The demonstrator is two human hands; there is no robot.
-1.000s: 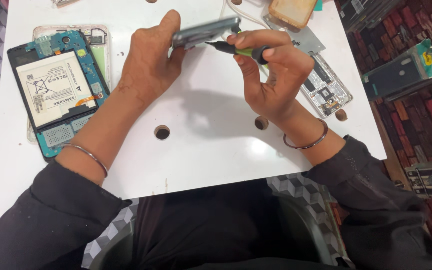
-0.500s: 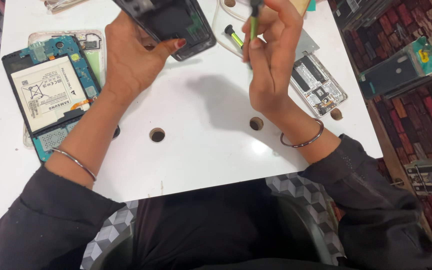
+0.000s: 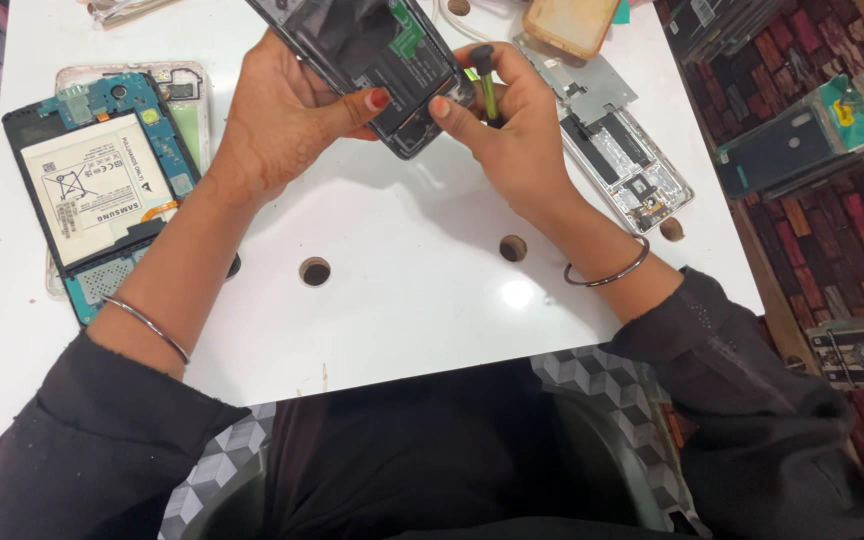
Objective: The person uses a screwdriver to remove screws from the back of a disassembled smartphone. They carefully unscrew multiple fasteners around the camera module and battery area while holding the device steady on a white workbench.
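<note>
Gripped in the left hand (image 3: 282, 125), a dark opened phone (image 3: 377, 55) is held up off the table (image 3: 402, 300), thumb pressed on its near long edge and the other fingers curled round the far side and hidden behind it. Its inner side faces the camera, showing dark parts and a green patch. The right hand (image 3: 517, 135) has its fingers closed round a small screwdriver (image 3: 485, 85) with a dark cap and green-yellow shaft, while its forefinger tip touches the phone's lower corner.

What matters most is how the tool sits to the phone: the screwdriver stands just right of the phone's lower end, nearly upright in the picture, cap toward the top. I cannot see its tip, tucked behind the fingers. The phone's long axis runs on a slant, from the upper left, where it passes out of the frame, down to the lower right where the two hands meet. So the right hand is nearer the phone's lower end, and the left carries its middle.

On the table to the left lies an opened tablet (image 3: 102, 190) with a blue board and white battery, flat and well apart from the hands. To the right lies a bare metal phone frame (image 3: 622, 160), slanted much like the held phone, with a tan phone case (image 3: 572, 22) beyond it.
</note>
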